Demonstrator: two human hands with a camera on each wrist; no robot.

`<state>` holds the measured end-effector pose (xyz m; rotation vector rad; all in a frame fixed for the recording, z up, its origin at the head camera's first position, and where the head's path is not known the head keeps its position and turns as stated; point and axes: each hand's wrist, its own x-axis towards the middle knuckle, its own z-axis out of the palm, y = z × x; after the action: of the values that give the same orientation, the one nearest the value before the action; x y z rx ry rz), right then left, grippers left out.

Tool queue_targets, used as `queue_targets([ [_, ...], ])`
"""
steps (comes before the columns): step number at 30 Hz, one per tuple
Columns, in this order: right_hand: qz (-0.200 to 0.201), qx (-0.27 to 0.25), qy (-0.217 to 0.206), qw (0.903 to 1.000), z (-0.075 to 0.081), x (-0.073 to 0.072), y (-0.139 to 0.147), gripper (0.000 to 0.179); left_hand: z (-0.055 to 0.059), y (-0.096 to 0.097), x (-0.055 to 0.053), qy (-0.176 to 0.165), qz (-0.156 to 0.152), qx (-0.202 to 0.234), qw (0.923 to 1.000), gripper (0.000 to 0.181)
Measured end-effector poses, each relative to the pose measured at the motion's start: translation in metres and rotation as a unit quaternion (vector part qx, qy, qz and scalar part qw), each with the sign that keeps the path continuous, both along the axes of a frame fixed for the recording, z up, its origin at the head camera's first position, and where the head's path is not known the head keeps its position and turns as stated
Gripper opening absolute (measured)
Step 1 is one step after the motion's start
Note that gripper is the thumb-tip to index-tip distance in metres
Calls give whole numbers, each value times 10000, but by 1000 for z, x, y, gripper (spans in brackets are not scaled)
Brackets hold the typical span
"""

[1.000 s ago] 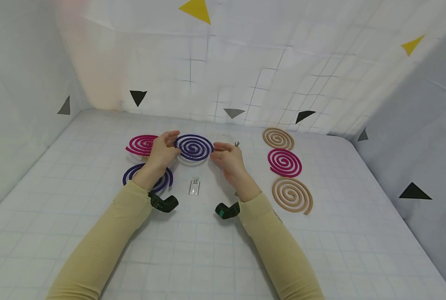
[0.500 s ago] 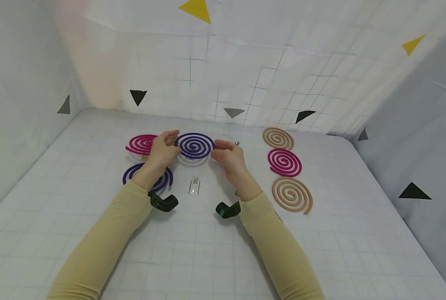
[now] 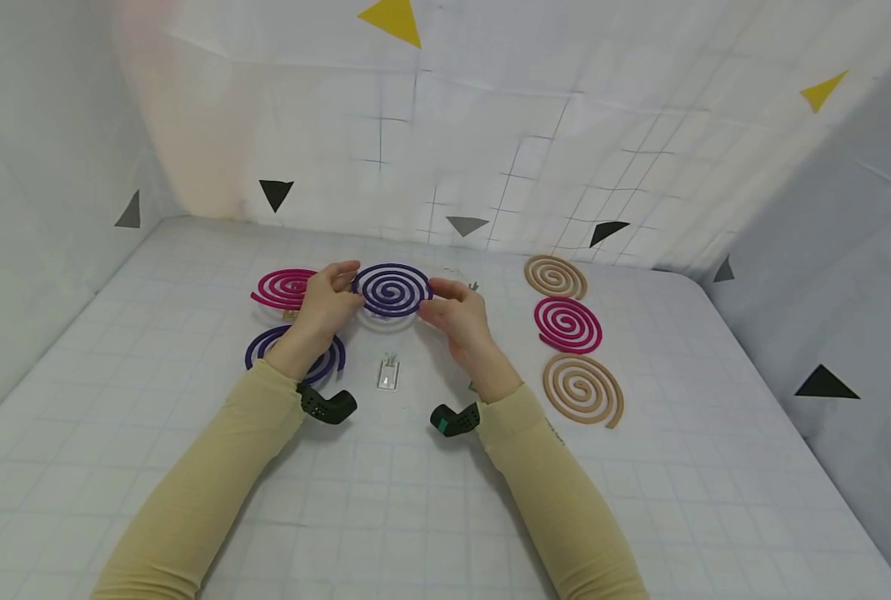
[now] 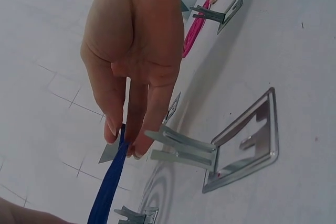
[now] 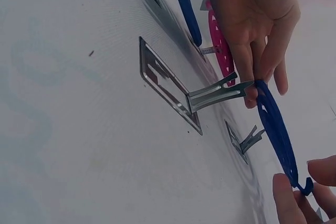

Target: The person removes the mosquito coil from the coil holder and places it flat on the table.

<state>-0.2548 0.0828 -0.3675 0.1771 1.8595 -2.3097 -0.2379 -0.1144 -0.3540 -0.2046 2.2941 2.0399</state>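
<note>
- A white sheeted wall (image 3: 212, 125) rises behind a white table (image 3: 385, 517) marked with faint grid lines.
- The left hand (image 3: 327, 297) pinches the left edge of the dark blue coil (image 3: 392, 290), fingers and thumb close together.
- The right hand (image 3: 456, 312) pinches the opposite edge, so the coil is held between both hands, roughly level and above the table.
- Over the last second the coil has crept slightly rightward and away from the person, while the hands have barely moved. That looks like fine adjustment, with the coil not yet let go.
- Near it stands a small metal stand (image 3: 388, 372), its prongs upright; a farther stand (image 5: 249, 141) shows beside the coil in the right wrist view, though whether they touch I cannot tell.
- Left of the hands are a left pink coil (image 3: 276, 292) and another blue coil (image 3: 259, 346), partly covered by the forearm.
- On the right, a far tan coil (image 3: 555, 277), a right pink coil (image 3: 568, 325) and a near tan coil (image 3: 583, 389) form a column.
- Yellow, black and grey triangles mark the walls.
</note>
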Motion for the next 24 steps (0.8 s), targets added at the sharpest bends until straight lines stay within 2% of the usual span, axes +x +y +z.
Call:
queue_targets([
  [14, -112, -225, 21, 9997, 1, -2, -3, 49, 2, 1, 2, 67, -2, 216, 9997, 64],
  [24, -45, -179, 2, 9998, 1, 0, 2, 48, 1, 5, 2, 103, 28, 271, 9996, 62],
])
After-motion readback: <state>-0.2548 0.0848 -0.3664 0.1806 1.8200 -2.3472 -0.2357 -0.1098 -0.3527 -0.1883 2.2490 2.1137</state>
